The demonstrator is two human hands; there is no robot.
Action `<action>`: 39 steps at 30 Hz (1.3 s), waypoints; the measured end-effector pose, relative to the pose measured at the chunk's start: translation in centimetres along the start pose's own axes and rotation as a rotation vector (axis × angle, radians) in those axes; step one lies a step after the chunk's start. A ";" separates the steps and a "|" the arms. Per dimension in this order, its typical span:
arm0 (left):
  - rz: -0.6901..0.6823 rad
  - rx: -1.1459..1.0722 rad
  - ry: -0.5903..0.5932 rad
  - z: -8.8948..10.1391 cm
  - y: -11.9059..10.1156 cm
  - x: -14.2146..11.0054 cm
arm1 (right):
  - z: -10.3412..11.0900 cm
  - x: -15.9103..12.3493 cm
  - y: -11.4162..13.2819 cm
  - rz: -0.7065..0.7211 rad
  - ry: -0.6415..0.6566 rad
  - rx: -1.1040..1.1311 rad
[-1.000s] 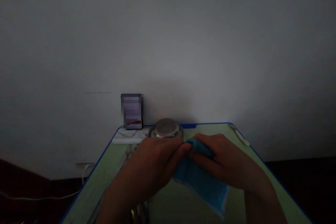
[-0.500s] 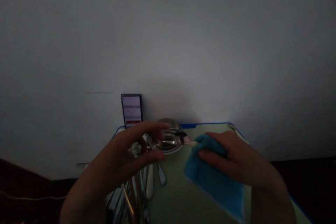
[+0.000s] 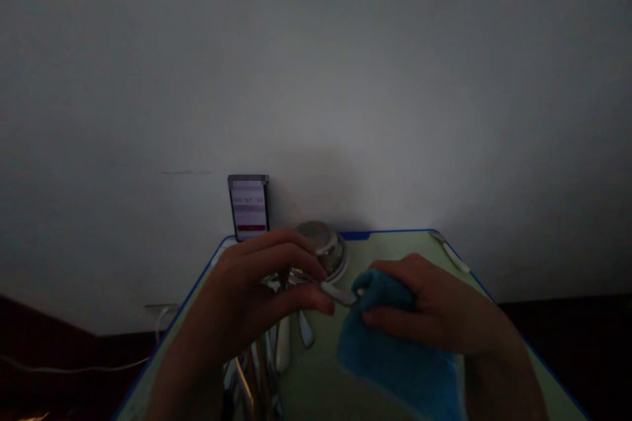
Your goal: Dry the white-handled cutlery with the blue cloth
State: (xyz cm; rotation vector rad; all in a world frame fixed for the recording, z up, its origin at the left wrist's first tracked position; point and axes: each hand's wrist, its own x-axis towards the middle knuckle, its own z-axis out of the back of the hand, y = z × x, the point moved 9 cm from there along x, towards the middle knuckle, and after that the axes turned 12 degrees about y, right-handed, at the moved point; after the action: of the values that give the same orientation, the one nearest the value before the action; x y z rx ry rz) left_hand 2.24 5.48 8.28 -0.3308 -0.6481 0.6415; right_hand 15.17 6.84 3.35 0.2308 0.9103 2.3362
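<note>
A slim piece of cutlery (image 3: 340, 293) spans the gap between my hands; its exact kind is not clear in the dim light. My left hand (image 3: 261, 283) is closed around one end of it with bent fingers and thumb. The other end runs into a folded blue cloth (image 3: 395, 355), which my right hand (image 3: 427, 306) pinches between thumb and fingers. The cloth's loose part hangs below. Behind my left fingertips sits a shiny metal bowl (image 3: 316, 237), upside down by its look and partly hidden.
Several pieces of cutlery (image 3: 257, 375) lie under and beside my left forearm, with a light handle (image 3: 283, 345) and a metal handle (image 3: 306, 331) to their right. A white-handled utensil (image 3: 454, 255) rests at the table's right edge. A phone (image 3: 250, 210) stands at the back wall.
My hands were together over the cloth, then parted, showing the cutlery's metal end. Now my left hand has closed on the cutlery, and the right hand keeps the cloth around it.
</note>
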 end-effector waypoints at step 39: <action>0.250 -0.325 0.394 -5.3 2.2 0.2 | 0.1 -0.7 0.3 0.017 -0.002 -0.084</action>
State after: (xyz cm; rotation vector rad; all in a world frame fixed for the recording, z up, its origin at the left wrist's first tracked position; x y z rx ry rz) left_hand 4.76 6.81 3.29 -0.8284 -0.3311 0.6834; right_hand 15.57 6.31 3.70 0.2072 0.8104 2.3829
